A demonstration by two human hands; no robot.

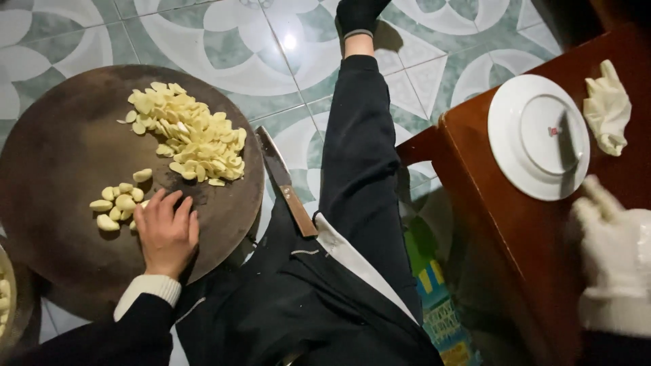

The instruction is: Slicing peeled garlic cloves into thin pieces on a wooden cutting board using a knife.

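My left hand (165,232) lies flat, fingers spread, on a round dark wooden chopping board (61,156), touching a small cluster of whole peeled garlic cloves (119,202). A larger pile of cut garlic pieces (190,135) lies further back on the board. My right hand (610,251), in a white glove, reaches over a reddish-brown wooden table (515,230) just below an upturned white plate (539,135); it holds nothing. A cleaver (285,183) with a wooden handle rests against the board's right edge, over my thigh.
A second white glove (607,105) lies crumpled on the table beside the plate. My dark-trousered leg (359,156) stretches over the patterned green and white tiled floor (224,41). A bowl rim (5,298) shows at the left edge. Colourful packaging (441,312) lies under the table.
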